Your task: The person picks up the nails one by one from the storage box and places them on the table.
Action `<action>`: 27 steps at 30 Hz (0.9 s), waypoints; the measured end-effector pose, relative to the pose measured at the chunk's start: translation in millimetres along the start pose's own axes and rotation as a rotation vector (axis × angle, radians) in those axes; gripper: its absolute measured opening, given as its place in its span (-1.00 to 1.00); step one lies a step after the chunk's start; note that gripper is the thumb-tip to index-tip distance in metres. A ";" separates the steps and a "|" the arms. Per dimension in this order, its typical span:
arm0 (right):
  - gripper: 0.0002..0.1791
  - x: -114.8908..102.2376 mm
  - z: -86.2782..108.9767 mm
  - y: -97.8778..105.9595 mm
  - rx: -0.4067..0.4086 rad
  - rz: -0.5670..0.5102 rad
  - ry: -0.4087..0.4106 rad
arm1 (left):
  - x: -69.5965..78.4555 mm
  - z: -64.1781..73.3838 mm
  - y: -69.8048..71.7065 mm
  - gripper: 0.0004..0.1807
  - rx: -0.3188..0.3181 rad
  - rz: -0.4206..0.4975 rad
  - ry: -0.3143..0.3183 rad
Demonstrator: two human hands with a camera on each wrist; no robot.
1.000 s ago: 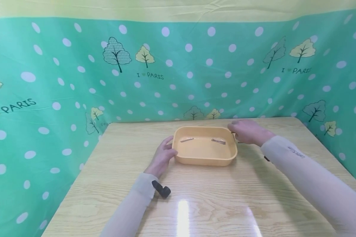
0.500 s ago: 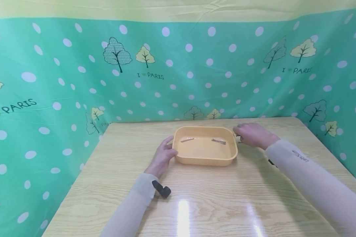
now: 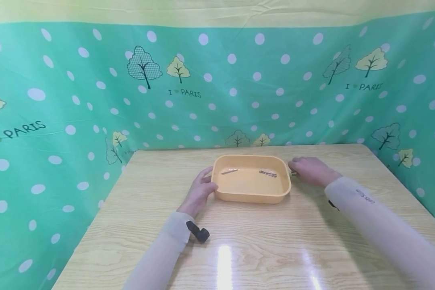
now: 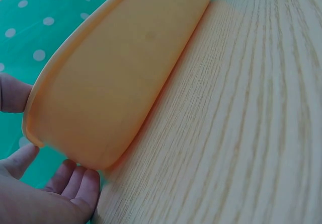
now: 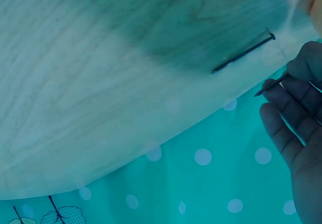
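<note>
In the head view my left hand [image 3: 197, 191] holds the left end of a shallow yellow-orange plastic tray [image 3: 251, 198], thumb and fingers spread along its rim and outer wall. Just past the tray's right end, my right hand [image 3: 311, 169] is low over the table. The right wrist view shows it pinching a dark nail [image 5: 271, 85] between thumb and fingers, pointed tip sticking out. Another nail [image 5: 244, 53] lies on the table close by. Inside the tray, a nail [image 3: 229, 171] lies on the left and a small bunch of nails [image 3: 268, 173] on the right.
The pale wood-grain table [image 3: 246, 241] carries the tray near its back edge. A green polka-dot curtain [image 3: 217, 92] stands close behind the table and along both sides. A black wrist camera [image 3: 198, 232] sticks out from my left sleeve.
My right hand has moved from the tray's back right corner, rightward and down beside the tray. The left hand and the tray stay in place.
</note>
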State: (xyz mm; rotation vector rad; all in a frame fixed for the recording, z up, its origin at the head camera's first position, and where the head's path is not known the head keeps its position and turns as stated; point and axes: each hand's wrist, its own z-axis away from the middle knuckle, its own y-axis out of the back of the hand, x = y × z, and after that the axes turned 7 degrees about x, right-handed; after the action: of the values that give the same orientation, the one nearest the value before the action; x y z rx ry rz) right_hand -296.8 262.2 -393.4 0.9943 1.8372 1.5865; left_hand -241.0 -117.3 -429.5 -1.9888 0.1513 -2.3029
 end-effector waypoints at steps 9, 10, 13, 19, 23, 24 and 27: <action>-0.89 3.8 5.6 -11.2 -0.051 -0.018 -0.025 | 0.2 1.1 -0.3 -0.09 0.000 0.010 -0.001; -0.89 3.5 6.4 -12.2 -0.049 -0.021 -0.022 | 0.1 1.1 -0.3 -0.09 0.000 0.011 0.000; -0.88 3.5 8.0 -15.3 -0.042 -0.019 -0.014 | -0.3 1.1 -0.2 -0.10 -0.002 0.011 0.002; -0.91 4.7 8.2 -21.7 -0.041 0.000 -0.011 | 3.5 4.0 -0.9 -0.09 -0.019 0.006 0.002; -0.89 5.3 9.4 -25.2 -0.020 0.012 0.001 | 0.8 1.7 -0.7 -0.09 -0.019 0.008 0.004; -0.89 5.2 9.7 -25.4 -0.019 0.016 0.006 | 0.9 1.7 -0.7 -0.09 -0.019 0.007 0.005; -0.89 5.5 9.9 -25.9 -0.015 0.023 0.019 | 1.5 1.5 -0.9 -0.10 -0.012 0.007 0.002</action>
State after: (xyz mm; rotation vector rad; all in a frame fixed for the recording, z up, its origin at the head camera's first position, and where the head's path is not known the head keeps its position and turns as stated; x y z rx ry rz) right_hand -297.5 271.2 -420.1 1.0000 1.8301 1.6267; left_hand -239.7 -116.7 -427.8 -1.9888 0.1725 -2.3052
